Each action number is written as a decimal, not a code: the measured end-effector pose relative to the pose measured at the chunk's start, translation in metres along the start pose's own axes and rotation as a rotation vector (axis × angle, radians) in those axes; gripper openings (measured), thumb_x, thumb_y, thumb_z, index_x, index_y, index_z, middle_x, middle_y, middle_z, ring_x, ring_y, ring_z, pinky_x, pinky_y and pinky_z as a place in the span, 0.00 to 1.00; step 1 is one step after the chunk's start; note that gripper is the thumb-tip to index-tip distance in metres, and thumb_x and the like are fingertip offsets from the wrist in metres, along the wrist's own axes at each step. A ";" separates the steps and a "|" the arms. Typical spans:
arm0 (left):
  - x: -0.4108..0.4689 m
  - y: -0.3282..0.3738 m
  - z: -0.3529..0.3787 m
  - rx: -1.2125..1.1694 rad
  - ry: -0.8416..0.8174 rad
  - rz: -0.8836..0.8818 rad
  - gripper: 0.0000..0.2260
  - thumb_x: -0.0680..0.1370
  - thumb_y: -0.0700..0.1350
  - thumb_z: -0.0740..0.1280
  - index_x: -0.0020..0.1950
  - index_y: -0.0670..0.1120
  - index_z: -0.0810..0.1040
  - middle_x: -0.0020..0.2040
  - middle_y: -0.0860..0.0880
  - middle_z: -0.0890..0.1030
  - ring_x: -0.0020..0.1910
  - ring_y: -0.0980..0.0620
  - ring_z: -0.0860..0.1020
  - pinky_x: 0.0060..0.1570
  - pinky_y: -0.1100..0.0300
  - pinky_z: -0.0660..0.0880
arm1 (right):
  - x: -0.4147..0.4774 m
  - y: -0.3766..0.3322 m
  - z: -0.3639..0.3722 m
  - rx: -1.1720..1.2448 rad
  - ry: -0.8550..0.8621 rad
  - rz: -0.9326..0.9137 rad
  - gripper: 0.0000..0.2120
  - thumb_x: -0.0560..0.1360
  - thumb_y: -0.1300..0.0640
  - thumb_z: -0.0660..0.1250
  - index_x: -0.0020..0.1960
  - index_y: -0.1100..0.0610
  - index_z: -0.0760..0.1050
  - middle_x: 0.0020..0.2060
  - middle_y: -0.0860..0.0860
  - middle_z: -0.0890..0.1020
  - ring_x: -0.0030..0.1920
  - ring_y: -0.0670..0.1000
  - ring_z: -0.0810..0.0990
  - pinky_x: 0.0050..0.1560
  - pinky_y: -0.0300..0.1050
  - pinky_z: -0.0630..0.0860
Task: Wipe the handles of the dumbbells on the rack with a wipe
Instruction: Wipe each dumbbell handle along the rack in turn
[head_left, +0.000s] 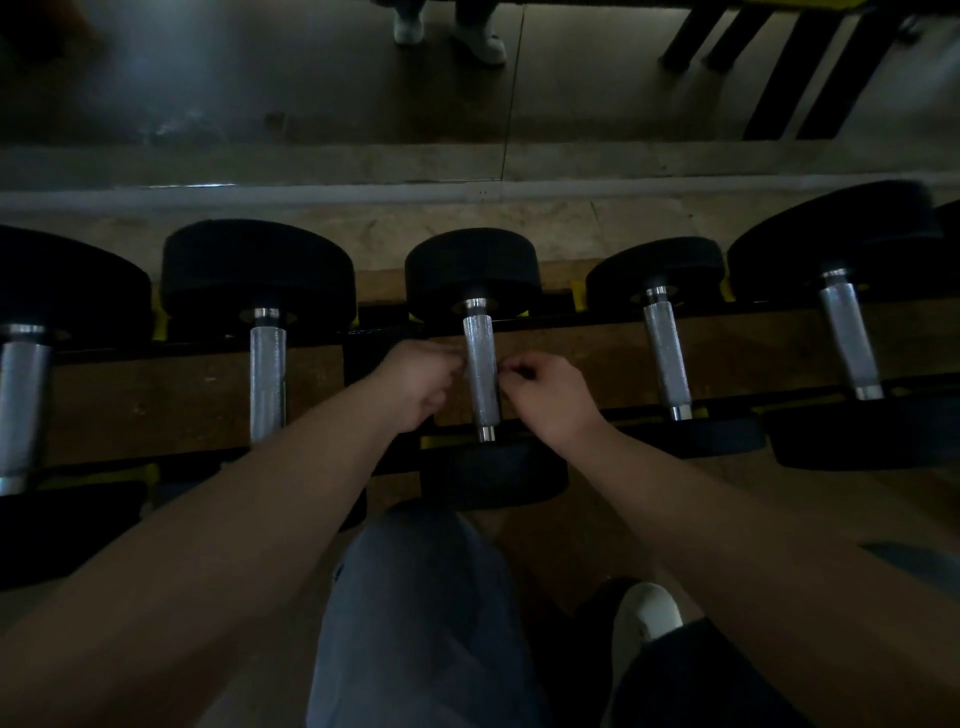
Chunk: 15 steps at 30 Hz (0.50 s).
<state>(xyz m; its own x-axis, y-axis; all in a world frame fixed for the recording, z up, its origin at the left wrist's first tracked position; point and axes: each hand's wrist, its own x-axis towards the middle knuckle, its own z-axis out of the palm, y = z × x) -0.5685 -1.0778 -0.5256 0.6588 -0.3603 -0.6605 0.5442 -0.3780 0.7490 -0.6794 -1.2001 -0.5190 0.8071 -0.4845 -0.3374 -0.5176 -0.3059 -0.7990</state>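
The dumbbell handle (479, 338) at the middle of the rack (374, 353) is seen in the head view, flanked by both hands. The left hand (415, 384) and right hand (545, 400) are held with fingers curled against its sides. Whether a wipe is pinched there cannot be told in the dim light. Wiping of this handle is judged to be under way. A rub along its length is called for next, then a shift to the neighbouring handle (667, 353).

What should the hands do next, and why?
Probably rub along the middle handle toward its near end. The left hand and right hand sit curled against its two sides at mid-length; the wipe is too dim to see.
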 end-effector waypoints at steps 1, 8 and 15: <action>0.002 0.001 0.002 -0.062 0.001 0.002 0.07 0.81 0.38 0.64 0.51 0.46 0.82 0.38 0.48 0.76 0.28 0.57 0.66 0.22 0.67 0.58 | 0.001 -0.001 0.000 -0.001 -0.009 -0.006 0.11 0.81 0.54 0.64 0.60 0.51 0.80 0.51 0.48 0.83 0.48 0.46 0.81 0.43 0.39 0.74; -0.004 -0.006 0.009 -0.141 -0.014 -0.066 0.07 0.82 0.39 0.61 0.56 0.42 0.79 0.36 0.49 0.76 0.25 0.58 0.68 0.20 0.67 0.58 | -0.003 -0.006 -0.004 -0.013 -0.062 -0.005 0.22 0.82 0.54 0.62 0.75 0.50 0.68 0.62 0.48 0.78 0.55 0.45 0.79 0.49 0.34 0.72; -0.020 -0.020 0.005 0.366 -0.013 -0.047 0.05 0.79 0.44 0.69 0.54 0.50 0.81 0.46 0.48 0.82 0.45 0.51 0.78 0.37 0.61 0.70 | 0.014 0.001 -0.011 0.031 -0.399 0.051 0.18 0.80 0.65 0.60 0.67 0.55 0.78 0.56 0.50 0.82 0.58 0.50 0.80 0.50 0.39 0.75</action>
<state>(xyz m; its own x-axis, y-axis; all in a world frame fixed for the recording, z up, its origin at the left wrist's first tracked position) -0.5947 -1.0670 -0.5278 0.6294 -0.3450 -0.6963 0.3504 -0.6738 0.6506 -0.6715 -1.2165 -0.5186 0.8305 -0.1405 -0.5390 -0.5561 -0.2623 -0.7886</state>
